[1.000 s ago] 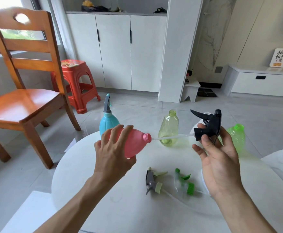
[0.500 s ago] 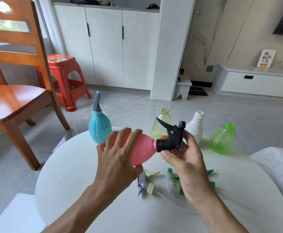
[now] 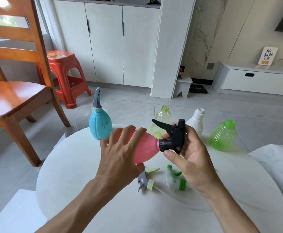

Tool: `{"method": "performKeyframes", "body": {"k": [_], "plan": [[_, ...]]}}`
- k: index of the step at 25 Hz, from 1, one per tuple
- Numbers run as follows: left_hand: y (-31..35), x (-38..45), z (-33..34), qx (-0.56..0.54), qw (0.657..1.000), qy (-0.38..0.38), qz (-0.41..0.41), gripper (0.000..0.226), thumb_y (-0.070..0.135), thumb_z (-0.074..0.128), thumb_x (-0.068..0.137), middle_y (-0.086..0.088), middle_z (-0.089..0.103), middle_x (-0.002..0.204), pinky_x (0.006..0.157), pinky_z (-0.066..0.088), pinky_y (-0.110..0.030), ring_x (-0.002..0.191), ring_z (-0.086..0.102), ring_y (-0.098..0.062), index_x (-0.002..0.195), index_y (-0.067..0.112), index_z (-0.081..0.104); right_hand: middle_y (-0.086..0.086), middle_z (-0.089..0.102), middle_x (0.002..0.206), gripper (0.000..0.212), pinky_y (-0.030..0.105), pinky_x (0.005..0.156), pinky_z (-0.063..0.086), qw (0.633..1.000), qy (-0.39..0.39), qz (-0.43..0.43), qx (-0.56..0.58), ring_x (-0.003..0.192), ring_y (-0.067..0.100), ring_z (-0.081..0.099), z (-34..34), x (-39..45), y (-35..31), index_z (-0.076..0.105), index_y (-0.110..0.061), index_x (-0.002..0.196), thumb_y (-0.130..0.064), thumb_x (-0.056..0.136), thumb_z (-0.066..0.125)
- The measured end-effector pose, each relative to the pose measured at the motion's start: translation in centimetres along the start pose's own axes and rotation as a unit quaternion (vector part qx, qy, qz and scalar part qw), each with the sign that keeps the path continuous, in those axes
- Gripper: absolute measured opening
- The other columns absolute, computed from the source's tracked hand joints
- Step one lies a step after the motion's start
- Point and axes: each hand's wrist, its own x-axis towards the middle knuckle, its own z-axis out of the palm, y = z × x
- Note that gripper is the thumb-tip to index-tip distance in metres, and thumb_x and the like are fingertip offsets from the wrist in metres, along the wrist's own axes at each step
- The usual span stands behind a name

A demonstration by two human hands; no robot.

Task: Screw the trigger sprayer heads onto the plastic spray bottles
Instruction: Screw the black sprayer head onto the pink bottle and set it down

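Hands meet at the centre of the frame above a round white table point(image 3: 70, 165). At centre left, the left hand point(image 3: 120, 158) wraps its spread fingers over a pink bottle point(image 3: 145, 147), held on its side in the air with its neck pointing to the right of the frame. At centre right, the right hand point(image 3: 189, 153) grips a black trigger sprayer head point(image 3: 174, 137), thumb below and fingers curled behind it, and the head's ribbed collar sits on the bottle's neck. A second ago the head was held well apart from the bottle at the right, with only its thin tube reaching the neck; half a second ago it had just arrived at the neck, and now the collar covers it. Behind the hands, toward the upper middle of the frame, four more bottles stand on the table's far edge: a blue bottle point(image 3: 100, 125) already wearing a grey sprayer, an open yellow-green bottle point(image 3: 162, 120), an open white bottle point(image 3: 196, 120) and a ribbed green bottle point(image 3: 223, 137) at the right. Below the hands, at lower centre, lie two loose heads: a grey and pale green sprayer head point(image 3: 145, 180) and, partly hidden by the right wrist, a clear and green sprayer head point(image 3: 176, 180). A wooden chair point(image 3: 14, 98) fills the upper left, with a red stool point(image 3: 65, 76) behind it.
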Motion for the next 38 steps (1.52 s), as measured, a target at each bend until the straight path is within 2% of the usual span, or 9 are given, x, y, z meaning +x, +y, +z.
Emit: {"method": "performKeyframes", "body": {"k": [11,16,18,22,27,30,32,35,38], "plan": [[0.5,-0.6,0.2,-0.1,0.993,-0.021,-0.054,0.09,0.042,0.076,0.05,0.011,0.051,0.126,0.072,0.044,-0.041,0.106,0.046,-0.025,0.133,0.038,0.041,0.009,0.073,0.111,0.053,0.032,0.092,0.053,0.994,0.098,-0.008,0.038,0.104,0.023,0.07,1.9,-0.2,0.6,0.057,-0.018,0.124,-0.006,0.076,0.077],[0.8,-0.4,0.4,-0.085,0.995,-0.014,-0.045,0.091,0.041,0.078,0.05,0.01,0.052,0.127,0.072,0.043,-0.04,0.106,0.047,-0.026,0.133,0.037,0.041,-0.004,0.074,0.09,0.072,0.028,0.078,0.052,0.972,0.213,0.007,-0.103,0.084,0.015,0.071,2.7,-0.8,0.5,0.046,-0.034,0.125,-0.041,0.066,0.087],[0.6,-0.1,0.4,-0.057,0.998,-0.004,-0.027,0.092,0.038,0.08,0.05,0.008,0.053,0.127,0.074,0.041,-0.04,0.108,0.047,-0.028,0.133,0.035,0.042,-0.011,0.064,0.106,0.081,0.025,0.081,0.045,0.938,0.232,-0.02,-0.258,0.095,0.015,0.061,2.0,-0.7,0.3,0.039,-0.038,0.134,-0.054,0.067,0.082],[0.2,0.0,0.4,-0.023,1.0,-0.001,-0.001,0.091,0.033,0.081,0.049,0.006,0.053,0.126,0.075,0.041,-0.04,0.112,0.044,-0.028,0.132,0.034,0.045,0.001,0.058,0.133,0.054,0.037,0.107,0.033,0.853,0.072,-0.139,-0.499,0.128,0.025,0.045,-0.4,-0.1,0.6,0.062,-0.017,0.124,-0.051,0.082,0.068],[-1.1,0.1,0.1,-0.003,0.999,-0.009,0.038,0.085,0.03,0.08,0.055,0.003,0.052,0.131,0.079,0.042,-0.043,0.119,0.044,-0.031,0.133,0.032,0.047,-0.011,0.072,0.085,0.025,0.034,0.079,0.036,0.822,0.008,-0.132,-0.555,0.091,0.021,0.065,-1.1,-0.5,0.2,0.069,-0.024,0.098,-0.042,0.082,0.068],[-1.5,0.1,0.0,0.007,0.997,-0.005,0.078,0.086,0.028,0.082,0.057,-0.001,0.051,0.136,0.085,0.042,-0.048,0.124,0.043,-0.034,0.135,0.029,0.047,0.004,0.073,0.069,0.045,0.045,0.072,0.047,0.955,-0.029,0.112,-0.272,0.067,0.029,0.068,-0.8,-0.8,-0.7,0.066,-0.009,0.085,-0.053,0.076,0.065],[-1.4,0.0,0.1,0.01,0.996,-0.003,0.089,0.087,0.028,0.083,0.056,-0.001,0.051,0.137,0.085,0.043,-0.049,0.124,0.043,-0.034,0.135,0.03,0.046,0.012,0.074,0.073,0.052,0.046,0.072,0.047,0.955,-0.039,0.282,-0.078,0.063,0.03,0.07,-0.6,-0.9,-1.0,0.07,-0.005,0.085,-0.057,0.079,0.064],[-1.3,0.4,0.2,-0.02,0.998,-0.007,0.053,0.087,0.03,0.081,0.055,0.004,0.05,0.133,0.08,0.044,-0.046,0.121,0.043,-0.03,0.134,0.033,0.044,0.002,0.077,0.098,0.048,0.031,0.08,0.046,0.969,-0.021,0.223,-0.107,0.086,0.015,0.07,-0.9,-0.9,-0.2,0.073,-0.02,0.102,-0.055,0.098,0.041],[-1.8,0.7,0.3,-0.064,0.998,-0.004,0.023,0.085,0.03,0.08,0.055,0.009,0.051,0.13,0.076,0.046,-0.044,0.116,0.044,-0.026,0.132,0.036,0.044,0.004,0.071,0.111,0.056,0.024,0.087,0.048,0.989,-0.052,0.118,-0.069,0.104,0.015,0.065,-1.4,-0.2,-1.0,0.066,-0.03,0.118,-0.004,0.077,0.04]]}}
